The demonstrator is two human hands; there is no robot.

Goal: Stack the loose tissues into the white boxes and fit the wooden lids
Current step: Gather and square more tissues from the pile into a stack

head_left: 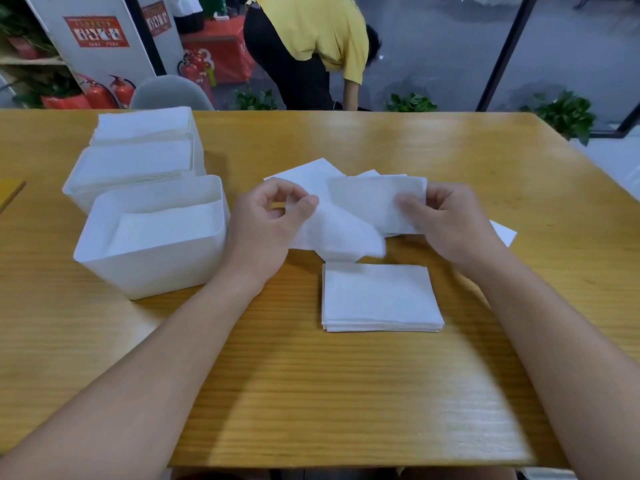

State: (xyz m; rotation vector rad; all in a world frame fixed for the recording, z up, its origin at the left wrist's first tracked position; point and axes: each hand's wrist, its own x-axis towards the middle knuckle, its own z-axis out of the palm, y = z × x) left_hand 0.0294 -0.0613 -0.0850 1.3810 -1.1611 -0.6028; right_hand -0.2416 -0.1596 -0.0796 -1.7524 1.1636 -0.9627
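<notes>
Holding one loose tissue (375,206) up between both hands above the desk (311,393). Right hand (446,223) pinches the tissue's right end, fingers curled round it; left hand (273,220) pinches near the left side, thumb against curled fingers, though whether it has this sheet or the drooping one (332,233) just under it is hard to tell. Long axis of the held tissue runs left-right, between the two hands.

More loose tissues (311,174) lie scattered on the desk behind the hands. A squared-up stack (379,296) sits just nearer the body, below the right hand.

Nearest white box (152,237) stands to the left, just beside the left hand, already partly filled. Two more boxes (138,157) behind it look full. So left hand is the closer one to any box; right hand is closer to the stack. A sliver of wood at the far left edge (10,194) is maybe a lid, can't tell.
</notes>
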